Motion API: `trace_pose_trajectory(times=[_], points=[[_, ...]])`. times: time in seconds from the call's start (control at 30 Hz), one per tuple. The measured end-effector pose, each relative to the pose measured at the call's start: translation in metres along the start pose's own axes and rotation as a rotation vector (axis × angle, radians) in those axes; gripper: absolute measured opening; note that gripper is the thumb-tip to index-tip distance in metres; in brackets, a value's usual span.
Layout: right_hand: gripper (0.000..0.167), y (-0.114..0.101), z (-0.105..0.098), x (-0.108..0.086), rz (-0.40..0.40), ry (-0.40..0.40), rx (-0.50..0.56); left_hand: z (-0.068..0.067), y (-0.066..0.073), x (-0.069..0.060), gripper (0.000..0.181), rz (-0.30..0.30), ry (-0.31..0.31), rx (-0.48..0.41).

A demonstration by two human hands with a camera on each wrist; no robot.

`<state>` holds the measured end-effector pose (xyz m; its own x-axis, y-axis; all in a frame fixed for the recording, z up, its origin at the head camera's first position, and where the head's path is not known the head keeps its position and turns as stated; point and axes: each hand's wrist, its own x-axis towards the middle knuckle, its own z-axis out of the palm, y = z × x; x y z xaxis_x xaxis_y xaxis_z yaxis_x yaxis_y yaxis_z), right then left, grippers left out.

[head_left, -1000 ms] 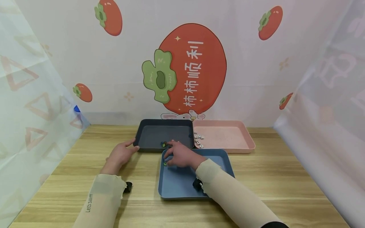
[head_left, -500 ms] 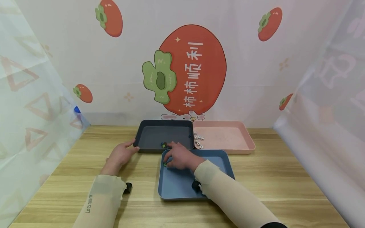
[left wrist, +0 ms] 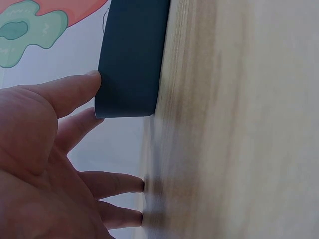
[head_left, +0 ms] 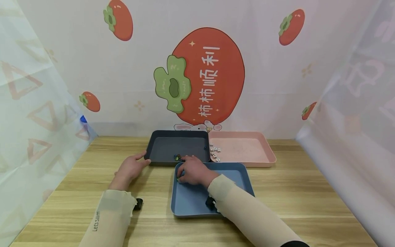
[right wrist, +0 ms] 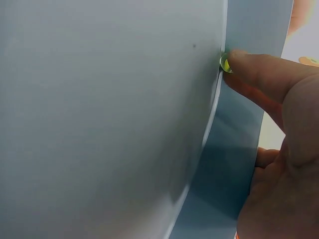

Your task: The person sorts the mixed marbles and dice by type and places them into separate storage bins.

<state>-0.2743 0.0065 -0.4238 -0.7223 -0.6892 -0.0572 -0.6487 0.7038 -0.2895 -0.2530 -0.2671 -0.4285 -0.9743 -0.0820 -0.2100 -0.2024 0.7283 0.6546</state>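
Observation:
My right hand (head_left: 195, 170) reaches over the left edge of the blue tray (head_left: 189, 202). Thumb and index finger pinch a clear glass marble (right wrist: 225, 63) with a yellow-green core, against the tray's wall in the right wrist view. Several similar marbles (head_left: 177, 157) lie near the front wall of the dark grey tray (head_left: 172, 145), and a dark one (head_left: 205, 148) is by its right wall. At that tray's front left corner, my left hand (head_left: 131, 168) touches the rim with thumb and index finger outstretched. Its other visible fingers (left wrist: 117, 184) extend down to the tabletop.
A pink tray (head_left: 240, 145) stands right of the dark one, with several white dice (head_left: 214, 154) along its left side. The blue tray sits in front of both on the wooden table (head_left: 293, 192). A printed cloth backdrop (head_left: 262, 85) rises behind.
My right hand has shifted slightly down and toward me, its thumb and index finger closing on the marble in the blue tray. The left hand stays at the dark tray's corner.

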Motion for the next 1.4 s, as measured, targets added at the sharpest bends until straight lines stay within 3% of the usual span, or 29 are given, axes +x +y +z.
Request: trace_pose_trajectory(times=[0.4, 0.73, 1.07, 1.27, 1.4], points=[[0.007, 0.000, 0.004, 0.002, 0.004, -0.002, -0.032, 0.000, -0.002, 0.000, 0.069, -0.003, -0.005, -0.012], [0.006, 0.004, 0.002, 0.003, 0.005, 0.008, 0.065, 0.000, -0.001, -0.001, 0.069, -0.003, -0.005, -0.009], [0.006, 0.009, 0.000, 0.002, 0.051, 0.020, 0.239, 0.000, 0.000, -0.001, 0.068, -0.005, -0.007, -0.012], [0.007, 0.011, -0.006, 0.001, 0.114, 0.020, 0.425, 0.000, 0.000, 0.000, 0.068, 0.000, -0.005, -0.008], [0.008, 0.017, -0.014, -0.001, 0.124, 0.063, 0.593, 0.000, 0.000, 0.000, 0.069, 0.001, -0.005, -0.008]])
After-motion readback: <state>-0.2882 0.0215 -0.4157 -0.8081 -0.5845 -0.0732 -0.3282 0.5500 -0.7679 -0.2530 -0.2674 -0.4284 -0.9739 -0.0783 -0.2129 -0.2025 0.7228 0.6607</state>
